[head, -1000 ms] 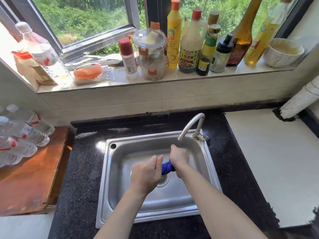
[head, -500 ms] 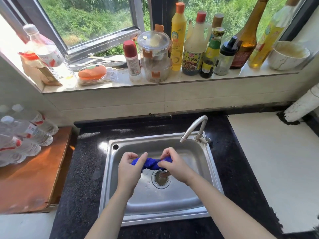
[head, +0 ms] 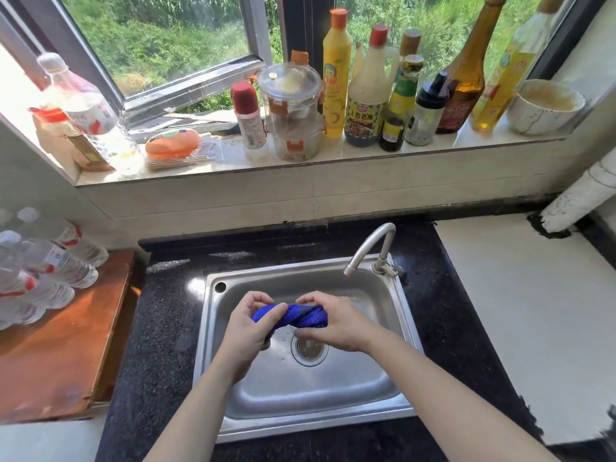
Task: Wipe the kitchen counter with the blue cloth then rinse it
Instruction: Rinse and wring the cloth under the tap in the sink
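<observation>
- We locate the blue cloth (head: 300, 315) above the sink (head: 301, 393). It is twisted into a short roll held over the drain (head: 308, 351) and appears clear of the basin floor.
- The left hand (head: 253, 323) grips the left end of the roll with curled fingers. The right hand (head: 336, 323) grips the right end, with fingers and thumb wrapped round it.
- Risk: we judge that a wet roll can slip from either grip under twisting load. It then drops onto the drain and picks up any residue there.
- Risk: wrung water falls into the basin only while the roll is over it. If we carry the hands past the rim, drips land on the black desk (head: 160, 328) and spoil the wiped surface.
- Risk: the faucet (head: 368, 246) spout ends just behind and above the right hand, so a raised knuckle can strike it.
- Hidden: both palms face away from us, so we cannot tell how much cloth sits inside each fist.
- Hard to read: we see no stream at the spout, but we cannot confirm that the valve is fully closed.
- Cut off: the forearms cover part of the front rim of the sink. Glare and the speckled finish prevent us from judging whether the desk is wet or clean.
</observation>
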Demonstrator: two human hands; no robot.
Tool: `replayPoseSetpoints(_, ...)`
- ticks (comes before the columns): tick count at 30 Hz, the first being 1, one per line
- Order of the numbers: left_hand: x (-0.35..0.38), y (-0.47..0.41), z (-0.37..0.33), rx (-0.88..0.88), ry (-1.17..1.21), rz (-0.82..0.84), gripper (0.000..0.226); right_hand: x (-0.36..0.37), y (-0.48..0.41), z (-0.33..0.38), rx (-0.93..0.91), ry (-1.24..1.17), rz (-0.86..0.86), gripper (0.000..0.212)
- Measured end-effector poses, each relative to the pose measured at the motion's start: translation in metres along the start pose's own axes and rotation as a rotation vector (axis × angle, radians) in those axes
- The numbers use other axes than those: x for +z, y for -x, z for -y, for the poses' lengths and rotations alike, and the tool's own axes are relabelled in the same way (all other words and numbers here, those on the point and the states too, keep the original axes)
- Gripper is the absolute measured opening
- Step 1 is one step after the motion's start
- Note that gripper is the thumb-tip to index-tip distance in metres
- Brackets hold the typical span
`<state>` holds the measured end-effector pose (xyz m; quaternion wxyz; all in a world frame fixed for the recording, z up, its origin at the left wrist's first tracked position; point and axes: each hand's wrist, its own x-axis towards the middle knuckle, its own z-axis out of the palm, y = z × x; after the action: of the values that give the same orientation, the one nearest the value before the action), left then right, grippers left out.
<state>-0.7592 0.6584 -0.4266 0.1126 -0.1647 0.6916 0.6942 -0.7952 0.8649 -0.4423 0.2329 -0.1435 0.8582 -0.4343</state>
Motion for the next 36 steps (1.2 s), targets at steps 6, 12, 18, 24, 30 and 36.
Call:
replayPoseSetpoints(6, -0.004, 0.002, 0.006, 0.189, -0.326, -0.065, 0.017, -0.006, 0.0, 0.006, 0.023, -0.18, -0.098, 0.031)
replayPoseSetpoints(12, -0.007, 0.003, 0.001, 0.304, -0.505, 0.02, 0.018, 0.008, -0.004, 0.006, 0.054, -0.202, -0.275, 0.028)
replayPoseSetpoints(18, -0.018, 0.0, 0.012, 0.388, -0.719, 0.111, 0.04, 0.011, -0.005, 0.005, 0.033, -0.135, -0.269, 0.03)
replayPoseSetpoints(24, -0.021, 0.004, 0.031, 0.585, -0.873, 0.023, 0.024, 0.023, 0.0, 0.011, 0.104, -0.314, -0.287, 0.042)
replayPoseSetpoints(30, -0.019, -0.002, 0.036, 0.717, -0.891, -0.108, 0.025, 0.019, 0.0, 0.032, 0.236, -0.696, -0.223, 0.043)
replayPoseSetpoints(36, -0.012, -0.005, 0.038, 0.598, -0.759, -0.099, 0.023, 0.019, 0.004, 0.024, 0.326, -0.823, -0.165, 0.031)
